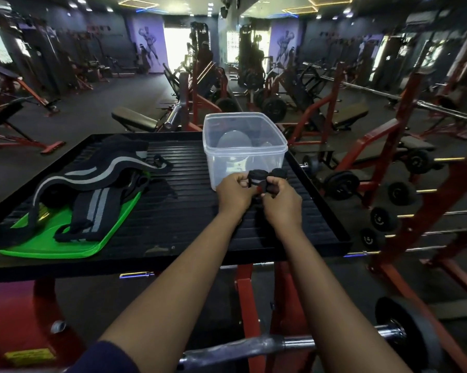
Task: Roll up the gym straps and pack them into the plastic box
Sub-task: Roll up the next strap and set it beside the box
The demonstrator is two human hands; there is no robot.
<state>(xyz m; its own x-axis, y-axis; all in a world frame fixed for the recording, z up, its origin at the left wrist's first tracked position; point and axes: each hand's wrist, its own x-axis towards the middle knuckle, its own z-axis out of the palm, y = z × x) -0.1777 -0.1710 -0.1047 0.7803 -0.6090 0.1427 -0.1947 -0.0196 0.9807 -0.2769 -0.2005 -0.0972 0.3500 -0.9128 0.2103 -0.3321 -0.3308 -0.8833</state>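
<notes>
A rolled black strap with a grey stripe (257, 181) is held just in front of the clear plastic box (219, 125), above the black ribbed platform (178, 219). My left hand (233, 193) grips its left side and my right hand (279, 200) grips its right side, fingers curled round the roll. Several unrolled black-and-grey straps (92, 181) lie in a loose heap at the platform's left, partly on a green lid (65, 246). The box stands open at the platform's far right; what lies inside is unclear.
Red gym frames, benches and a dumbbell rack (388, 200) stand right of the platform. A barbell (281, 345) with a plate runs below the platform near me. Benches and machines fill the floor behind.
</notes>
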